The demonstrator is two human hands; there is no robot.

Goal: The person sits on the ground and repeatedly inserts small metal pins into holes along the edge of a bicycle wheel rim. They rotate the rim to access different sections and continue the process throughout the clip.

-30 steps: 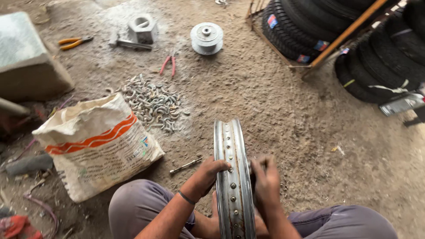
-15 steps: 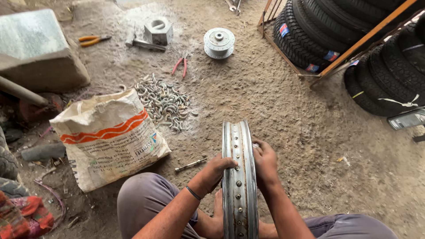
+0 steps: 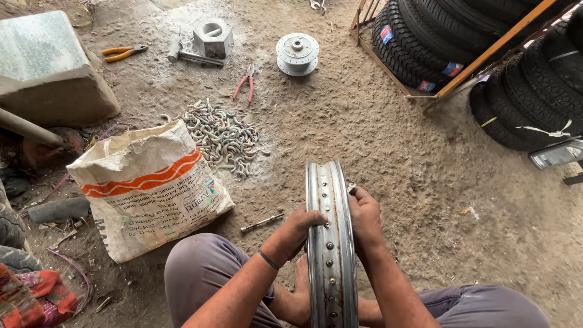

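Rim (image 3: 331, 243) is held upright on edge between the knees, left hand (image 3: 296, 229) and right hand (image 3: 365, 214) clamped on opposite flanks for steadiness, spoke nipples (image 3: 221, 138) piled nearby.

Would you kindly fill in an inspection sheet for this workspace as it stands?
Surface: sandy dirt floor, littered.
Job's things: silver metal wheel rim upright, edge-on between the knees.
Clutter: white sack with orange stripes; pile of small bent metal pieces; round silver wheel hub; red-handled pliers; orange-handled pliers; grey stone block.
Hands: left hand and right hand grip the rim's sides.
Cables: nothing seen.
Surroundings: black tyres on an orange rack.
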